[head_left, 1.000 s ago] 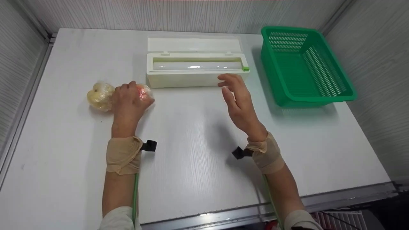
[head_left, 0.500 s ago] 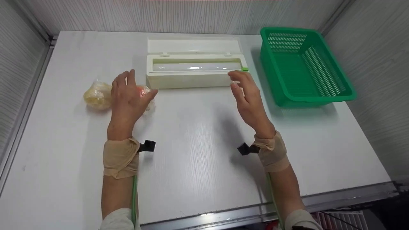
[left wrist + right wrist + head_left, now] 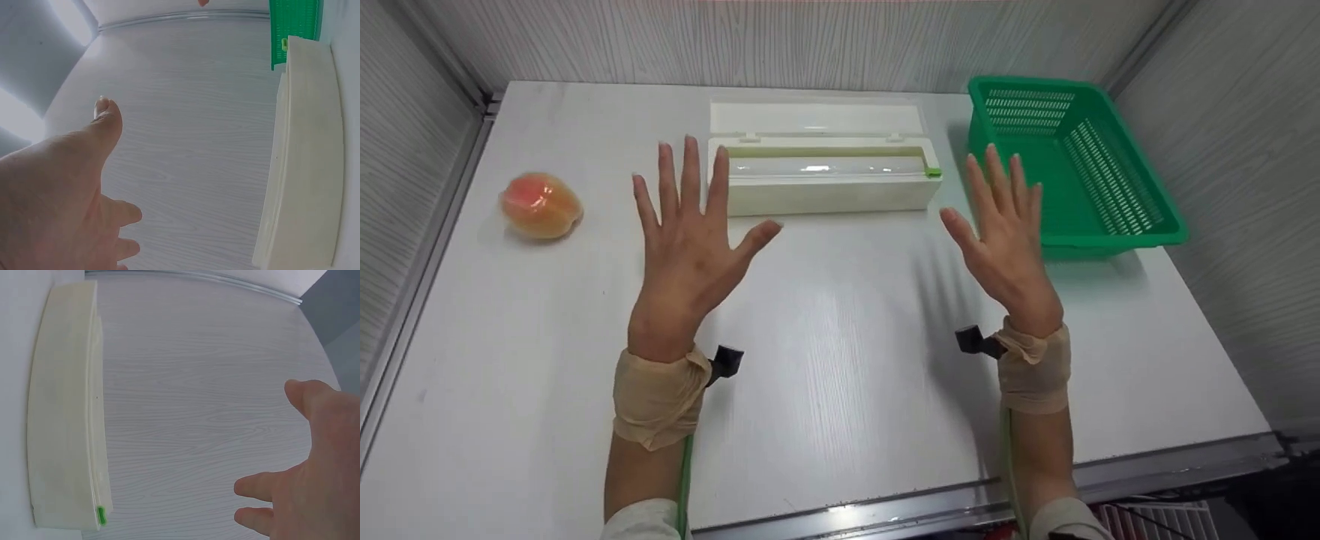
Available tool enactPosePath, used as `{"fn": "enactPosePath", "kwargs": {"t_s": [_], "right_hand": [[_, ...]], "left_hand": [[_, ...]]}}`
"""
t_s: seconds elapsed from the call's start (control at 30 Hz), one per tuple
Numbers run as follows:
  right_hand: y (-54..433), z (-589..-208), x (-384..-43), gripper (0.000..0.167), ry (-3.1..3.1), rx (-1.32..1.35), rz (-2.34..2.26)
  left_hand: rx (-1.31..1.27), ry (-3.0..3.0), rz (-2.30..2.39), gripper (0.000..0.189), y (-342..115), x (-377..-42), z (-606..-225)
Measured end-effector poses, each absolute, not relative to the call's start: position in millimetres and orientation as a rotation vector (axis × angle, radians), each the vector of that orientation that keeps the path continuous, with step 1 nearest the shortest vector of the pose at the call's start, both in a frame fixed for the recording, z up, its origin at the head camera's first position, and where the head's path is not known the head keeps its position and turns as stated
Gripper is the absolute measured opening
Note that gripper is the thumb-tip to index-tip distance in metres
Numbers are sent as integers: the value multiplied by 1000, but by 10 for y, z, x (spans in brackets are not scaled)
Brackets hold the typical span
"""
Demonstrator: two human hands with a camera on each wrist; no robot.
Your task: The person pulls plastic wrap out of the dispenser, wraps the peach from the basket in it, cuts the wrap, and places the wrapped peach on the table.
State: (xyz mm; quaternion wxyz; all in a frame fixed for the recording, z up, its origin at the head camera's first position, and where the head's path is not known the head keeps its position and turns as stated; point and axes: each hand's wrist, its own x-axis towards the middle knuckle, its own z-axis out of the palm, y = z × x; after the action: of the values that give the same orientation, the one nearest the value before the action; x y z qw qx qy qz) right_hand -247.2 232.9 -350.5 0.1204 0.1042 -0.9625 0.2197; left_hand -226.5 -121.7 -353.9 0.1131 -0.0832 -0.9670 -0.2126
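My left hand [image 3: 682, 259] is held with straight, spread fingers in front of the cling film dispenser [image 3: 825, 196], its index fingertip overlapping the dispenser's left end in the head view. Nothing is in its grasp. My right hand [image 3: 1009, 251], also spread and holding nothing, appears over the near left corner of the green plastic basket [image 3: 1110, 241]. A shiny red-and-yellow peach-like fruit [image 3: 540, 206] lies to the left of my left hand, apart from it. The dispenser's lid [image 3: 817, 116] is raised, showing a roll of film [image 3: 817, 165] and a green slider [image 3: 933, 172].
A white tabletop [image 3: 832, 360] extends beneath both hands, with a metal edge [image 3: 847, 517] along the front. Grained panels [image 3: 810, 45] stand at the back and sides. A small black camera [image 3: 727, 361] sits on the left wrist, another camera [image 3: 969, 339] on the right.
My left hand has left the film-wrapped fruit and spread its fingers. Yellow and red parts showed beside that hand; now one fruit shows farther left. My right hand has moved right, its fingers now spread.
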Motion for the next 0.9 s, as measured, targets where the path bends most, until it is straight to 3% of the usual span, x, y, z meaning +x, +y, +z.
{"fn": "enactPosePath", "kwargs": {"t_s": [0.67,0.8,0.9], "right_hand": [[2332,-3521,-2492,80,-2841,313,693],[2345,-3523,-2487,79,-2839,319,713],[2351,-3513,-2491,80,-2847,314,710]], "left_hand": [[-285,-2879,-667,97,-1163,-2289,-3555],[-229,-2876,-766,96,-1324,-2367,-3572],[-51,-2862,-842,94,-1600,-2445,-3622]]}}
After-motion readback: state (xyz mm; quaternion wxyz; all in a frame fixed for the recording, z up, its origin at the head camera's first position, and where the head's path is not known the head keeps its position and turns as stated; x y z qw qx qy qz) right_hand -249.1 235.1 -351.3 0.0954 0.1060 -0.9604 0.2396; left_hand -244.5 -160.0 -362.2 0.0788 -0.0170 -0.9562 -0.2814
